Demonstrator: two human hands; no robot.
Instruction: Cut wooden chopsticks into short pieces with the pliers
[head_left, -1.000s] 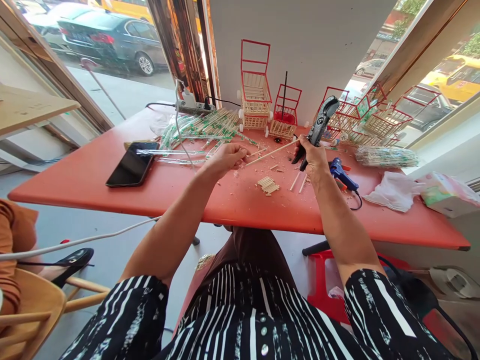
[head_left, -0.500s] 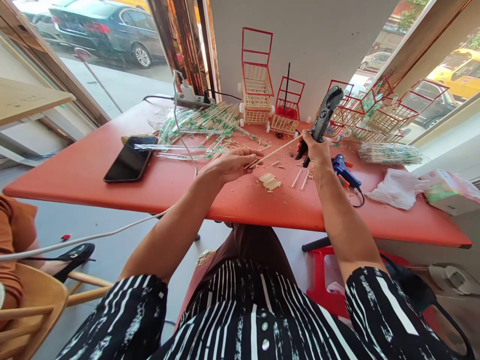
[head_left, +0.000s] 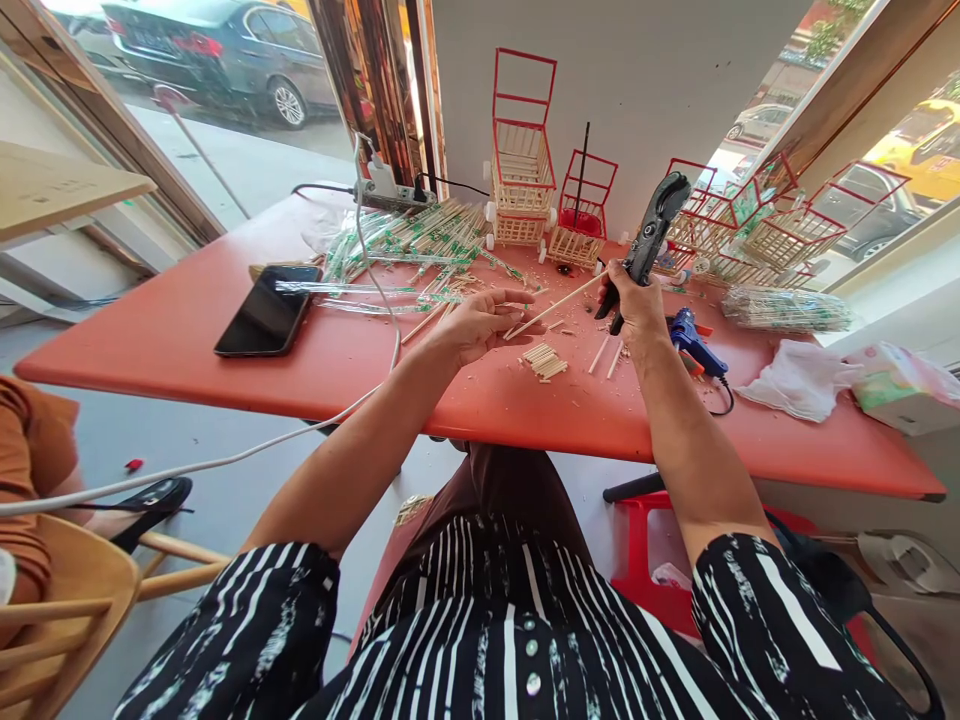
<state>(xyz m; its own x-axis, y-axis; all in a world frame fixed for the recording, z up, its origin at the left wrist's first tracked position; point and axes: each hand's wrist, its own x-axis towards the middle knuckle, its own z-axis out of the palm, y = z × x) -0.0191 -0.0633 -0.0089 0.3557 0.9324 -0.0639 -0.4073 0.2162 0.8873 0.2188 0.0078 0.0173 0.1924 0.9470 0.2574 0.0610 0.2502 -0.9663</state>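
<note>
Near the middle of the near edge of a red-topped bench (head_left: 150, 335), a small heap of short, pale wooden pieces (head_left: 545, 362) lies below my hands, probably grouped there to stay apart from the scattered crumbs. A thin white cable (head_left: 395, 345) crosses the near edge just beside my left forearm, a likely snag. My left hand (head_left: 480, 325) is loosely spread by the lower end of a slim, pale wooden stick (head_left: 562, 305); whether its fingers touch the stick, I cannot tell. My right hand (head_left: 637, 305) wraps a black hand tool with long handles (head_left: 651, 235) and pinches the stick's upper end, seemingly so one grip serves both. The stick slants above the bench, between my hands.

Toward the right corner sit a blue glue gun (head_left: 697, 345), a crumpled white plastic bag (head_left: 802, 378) and a pastel soft pack (head_left: 907, 375), limiting the room at that end. Toward the left corner lies a flat black phone (head_left: 266, 315), clear plastic strips lying over its edge. Along the far edge, a loose pile of pale sticks in green-printed clear wrappers (head_left: 409, 240) neighbours miniature wooden carts with red frames (head_left: 523, 190), apparently pushed back to leave working space.
</note>
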